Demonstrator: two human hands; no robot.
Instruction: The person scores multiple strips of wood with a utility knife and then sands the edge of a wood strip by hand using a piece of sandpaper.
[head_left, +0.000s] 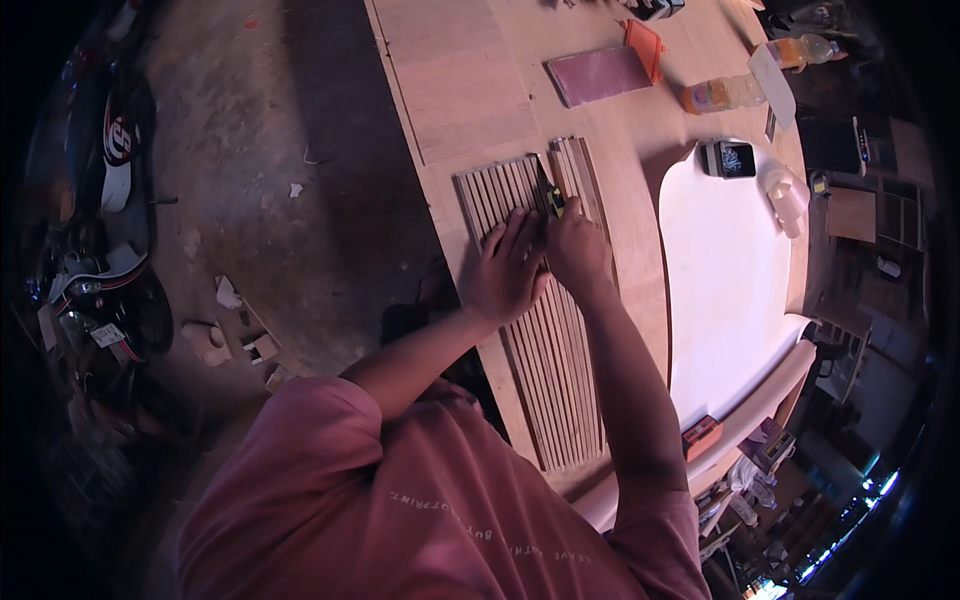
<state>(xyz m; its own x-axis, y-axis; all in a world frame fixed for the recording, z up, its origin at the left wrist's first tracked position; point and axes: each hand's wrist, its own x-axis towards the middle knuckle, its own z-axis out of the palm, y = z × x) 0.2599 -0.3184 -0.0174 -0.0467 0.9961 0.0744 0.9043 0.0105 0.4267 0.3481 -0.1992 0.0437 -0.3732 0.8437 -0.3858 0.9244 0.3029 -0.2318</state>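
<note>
A slatted wooden panel (551, 375), its narrow strips running side by side, lies on a plywood worktable (637, 247). My left hand (510, 266) rests flat on the slats, fingers spread. In my right hand (581, 247) is a yellow-and-black utility knife (555, 199). Its blade points away from me, at the panel's right edge near the far end; whether it touches the wood I cannot tell. Just right of the knife lie a few loose wooden strips (581, 165), partly hidden by my right hand and forearm.
Beyond the panel lies a plywood sheet (465, 75). A maroon board (600, 75), an orange plastic piece (645, 49) and drink bottles (720, 94) sit farther back. To the right, a white sheet (727, 277) carries a small box (731, 159). A motorcycle (105, 285) stands left.
</note>
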